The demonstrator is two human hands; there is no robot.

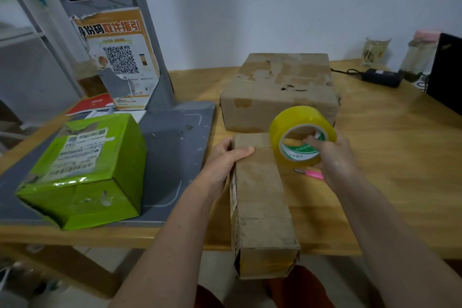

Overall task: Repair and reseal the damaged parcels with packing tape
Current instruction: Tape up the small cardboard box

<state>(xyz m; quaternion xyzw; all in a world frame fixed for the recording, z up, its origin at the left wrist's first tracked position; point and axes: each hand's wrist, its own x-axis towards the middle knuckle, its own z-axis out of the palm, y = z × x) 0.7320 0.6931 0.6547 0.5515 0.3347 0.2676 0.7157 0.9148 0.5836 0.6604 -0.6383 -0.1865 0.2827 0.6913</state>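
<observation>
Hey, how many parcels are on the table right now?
3. A green box sits at left on the grey mat, a large brown box at the back, and a long brown box under the left hand. None looks hidden.

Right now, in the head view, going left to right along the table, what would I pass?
Green parcel → left hand holding the long brown parcel → yellow tape roll held by the right hand → black power adapter → pink-lidded jar.
</observation>
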